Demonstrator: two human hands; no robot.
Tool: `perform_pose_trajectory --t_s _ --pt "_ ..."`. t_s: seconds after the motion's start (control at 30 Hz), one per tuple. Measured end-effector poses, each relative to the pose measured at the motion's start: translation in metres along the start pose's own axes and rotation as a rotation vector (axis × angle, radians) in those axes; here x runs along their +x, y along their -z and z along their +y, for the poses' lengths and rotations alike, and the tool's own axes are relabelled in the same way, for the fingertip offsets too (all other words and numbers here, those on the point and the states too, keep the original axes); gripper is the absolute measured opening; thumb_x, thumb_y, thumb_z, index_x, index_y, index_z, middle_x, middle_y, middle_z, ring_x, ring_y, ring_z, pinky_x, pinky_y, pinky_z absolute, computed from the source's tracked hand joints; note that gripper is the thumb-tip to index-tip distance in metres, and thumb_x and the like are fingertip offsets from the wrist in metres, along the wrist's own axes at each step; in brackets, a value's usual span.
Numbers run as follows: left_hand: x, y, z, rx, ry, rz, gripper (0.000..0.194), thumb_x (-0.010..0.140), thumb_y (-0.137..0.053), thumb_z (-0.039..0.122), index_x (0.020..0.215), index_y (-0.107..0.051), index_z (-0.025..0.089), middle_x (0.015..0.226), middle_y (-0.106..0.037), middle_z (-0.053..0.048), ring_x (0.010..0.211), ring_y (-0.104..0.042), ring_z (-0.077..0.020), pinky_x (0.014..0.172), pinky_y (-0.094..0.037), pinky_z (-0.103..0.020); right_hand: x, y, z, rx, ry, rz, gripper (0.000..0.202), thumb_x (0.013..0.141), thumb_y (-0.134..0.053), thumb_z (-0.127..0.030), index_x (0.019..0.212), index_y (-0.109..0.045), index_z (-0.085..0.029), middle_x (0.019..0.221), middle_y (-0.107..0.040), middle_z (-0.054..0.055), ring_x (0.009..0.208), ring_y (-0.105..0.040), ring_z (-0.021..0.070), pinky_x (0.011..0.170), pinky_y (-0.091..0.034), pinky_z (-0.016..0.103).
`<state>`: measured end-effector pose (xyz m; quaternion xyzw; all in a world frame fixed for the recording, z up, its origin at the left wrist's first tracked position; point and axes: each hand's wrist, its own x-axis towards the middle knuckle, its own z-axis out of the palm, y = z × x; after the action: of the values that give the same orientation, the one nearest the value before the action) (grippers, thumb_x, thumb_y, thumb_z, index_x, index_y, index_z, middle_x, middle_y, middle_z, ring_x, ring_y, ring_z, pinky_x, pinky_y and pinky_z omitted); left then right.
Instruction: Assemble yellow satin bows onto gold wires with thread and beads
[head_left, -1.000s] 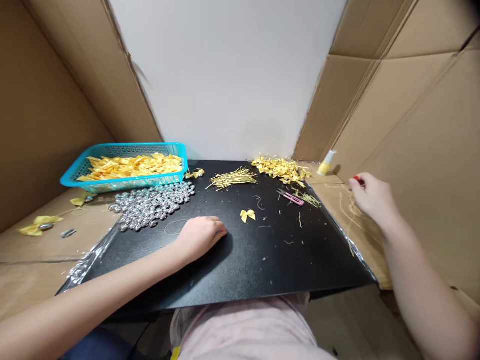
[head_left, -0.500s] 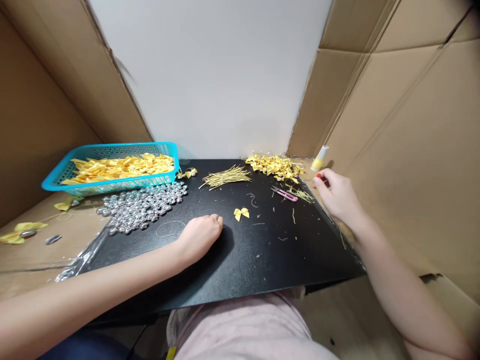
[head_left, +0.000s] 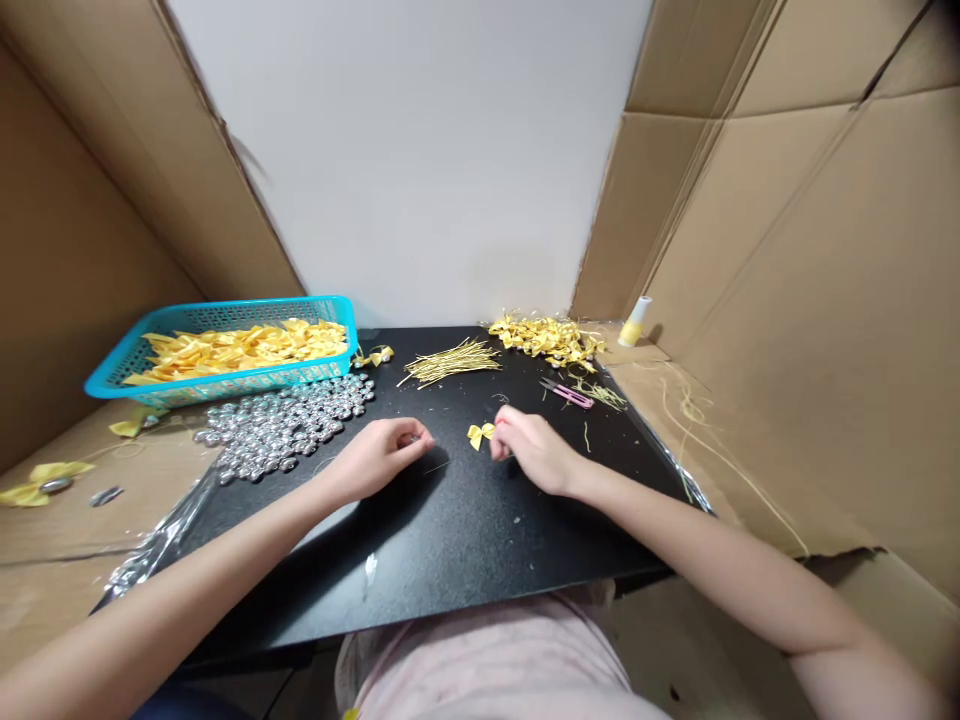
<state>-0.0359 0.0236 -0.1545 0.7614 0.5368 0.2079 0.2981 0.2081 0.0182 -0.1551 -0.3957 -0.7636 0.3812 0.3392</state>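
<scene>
My left hand [head_left: 382, 455] is closed in a pinch above the black tabletop, to the right of the silver beads [head_left: 285, 425]. A thin thread shows on both sides of its fingers; anything else inside the pinch is hidden. Over the middle of the table, my right hand [head_left: 534, 450] has its fingers curled together beside a small yellow bow [head_left: 478, 436]. The fingertips partly cover the bow's right side. A bit of red shows near them, too small to name.
A turquoise basket [head_left: 217, 384] of yellow ribbon pieces stands at the left. Behind lie gold twist ties [head_left: 450, 363] and a pile of finished-looking bows [head_left: 547, 338]. Pink thread snips [head_left: 568, 393] rest at the right, near a white-and-yellow cone [head_left: 636, 322]. Cardboard walls flank the table.
My right hand has come from the cone at the right edge to the bow in the middle. My left hand has turned and shifted slightly left, still pinched.
</scene>
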Motion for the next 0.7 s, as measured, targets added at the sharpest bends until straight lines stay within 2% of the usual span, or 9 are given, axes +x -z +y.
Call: perform_pose_trajectory --t_s 0.07,0.17,0.27,0.37,0.47,0.7 --pt "0.000 0.003 -0.007 -0.223 0.073 0.056 0.038 0.076 -0.060 0.052 0.073 -0.064 0.015 0.058 -0.054 0.001 0.051 -0.042 -0.0113 0.049 -0.027 -0.021 0.013 -0.020 0.006 0.149 0.006 -0.064 0.023 0.090 -0.042 -0.025 0.069 -0.049 -0.020 0.069 -0.063 0.000 0.066 -0.058 0.0131 0.070 -0.046 0.028" --pt "0.001 0.005 -0.016 -0.505 0.198 0.149 0.041 0.070 -0.067 0.055 0.075 -0.060 0.015 0.048 -0.037 0.008 0.043 -0.025 -0.0069 0.042 -0.017 -0.019 0.031 -0.041 0.014 0.381 -0.051 -0.087 0.013 0.086 -0.049 -0.026 0.074 -0.051 -0.020 0.068 -0.064 0.000 0.061 -0.059 0.0121 0.065 -0.047 0.027" --pt "0.002 0.002 -0.024 -0.788 0.232 0.158 0.045 0.066 -0.073 0.057 0.079 -0.055 0.017 0.046 -0.023 0.013 0.041 -0.015 -0.0054 0.040 -0.013 -0.017 0.038 -0.054 0.020 0.445 -0.066 -0.062 0.015 0.083 -0.048 -0.027 0.071 -0.050 -0.020 0.058 -0.059 -0.002 0.053 -0.053 0.0111 0.059 -0.044 0.025" --pt "0.002 -0.004 -0.027 -0.972 0.225 0.087 0.045 0.068 -0.073 0.057 0.073 -0.049 0.018 0.049 -0.021 0.013 0.041 -0.014 -0.0043 0.039 -0.014 -0.015 0.038 -0.058 0.025 0.439 -0.050 0.001 0.022 0.083 -0.041 -0.027 0.062 -0.042 -0.021 0.050 -0.052 -0.004 0.048 -0.047 0.0109 0.054 -0.040 0.025" --pt "0.001 -0.009 -0.027 -1.052 0.203 0.032 0.045 0.073 -0.070 0.054 0.067 -0.044 0.018 0.050 -0.020 0.012 0.041 -0.015 -0.0039 0.038 -0.014 -0.014 0.035 -0.055 0.030 0.454 -0.025 0.058 0.027 0.086 -0.034 -0.031 0.060 -0.038 -0.022 0.051 -0.049 -0.002 0.049 -0.046 0.0117 0.054 -0.039 0.026" --pt "0.001 -0.007 -0.024 -1.182 0.162 -0.056 0.049 0.083 -0.060 0.045 0.058 -0.026 0.020 0.051 -0.020 0.009 0.041 -0.017 -0.0050 0.038 -0.016 -0.016 0.034 -0.050 0.034 0.381 0.012 0.114 0.041 0.091 -0.039 -0.049 0.063 -0.046 -0.020 0.059 -0.053 -0.001 0.053 -0.051 0.0115 0.058 -0.041 0.026"
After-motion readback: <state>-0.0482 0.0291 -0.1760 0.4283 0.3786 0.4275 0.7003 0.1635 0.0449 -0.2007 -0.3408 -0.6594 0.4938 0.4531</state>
